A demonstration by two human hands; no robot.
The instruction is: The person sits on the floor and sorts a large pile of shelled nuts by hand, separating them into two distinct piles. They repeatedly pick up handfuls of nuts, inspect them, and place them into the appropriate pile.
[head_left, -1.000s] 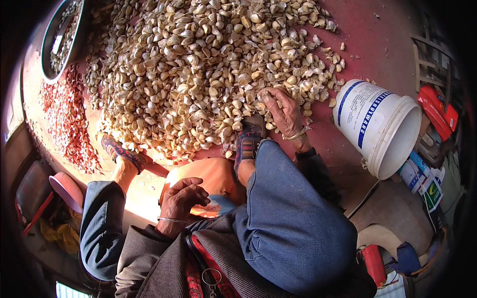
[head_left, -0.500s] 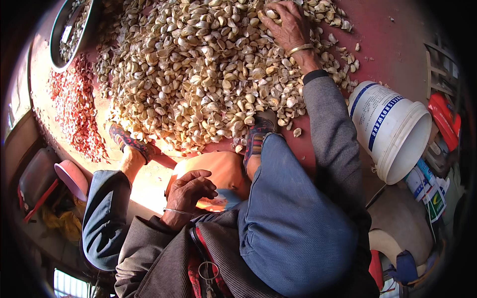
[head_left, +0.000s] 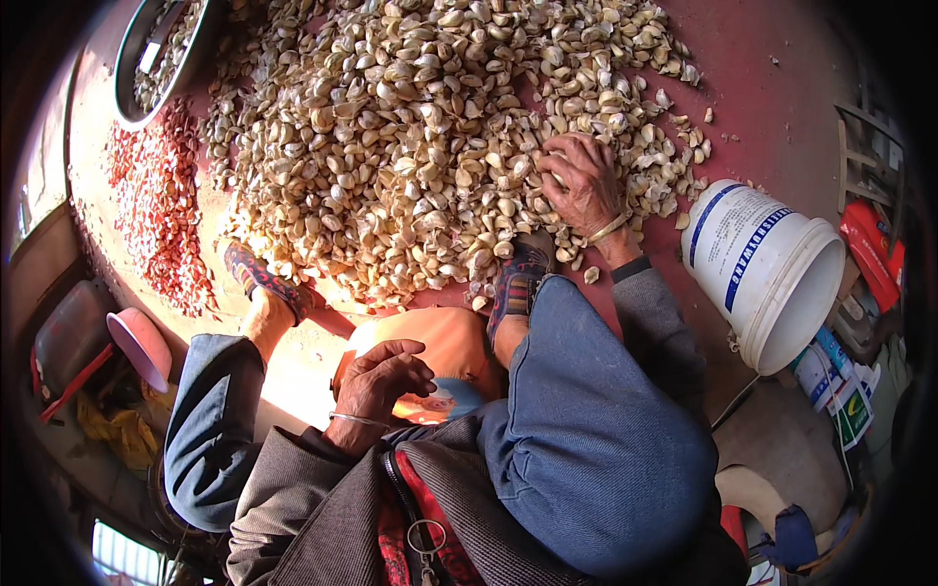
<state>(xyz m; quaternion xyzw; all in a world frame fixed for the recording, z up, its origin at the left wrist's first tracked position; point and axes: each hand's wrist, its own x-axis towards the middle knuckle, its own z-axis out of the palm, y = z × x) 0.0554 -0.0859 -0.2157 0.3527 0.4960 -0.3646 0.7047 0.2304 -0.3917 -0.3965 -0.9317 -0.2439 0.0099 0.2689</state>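
A broad pile of unpeeled garlic cloves covers the red surface in front of me. My right hand, with a bangle at the wrist, is palm down on the pile's right part. Its fingers are curled into the cloves and hide those under them. My left hand hovers over my lap, beside a rounded orange object. Its fingers are bent inward and closed; whatever they hold, if anything, is hidden. A strip of small reddish pieces lies left of the pile.
At the far left stands a metal basin with cloves inside. A white bucket lies tipped on the right, near a red package. A pink bowl is at the left. My shoes touch the pile's near edge.
My right hand has drawn back toward me over the pile, from its far right part to its nearer edge. A small bare red gap shows behind it. My left hand has hardly moved.
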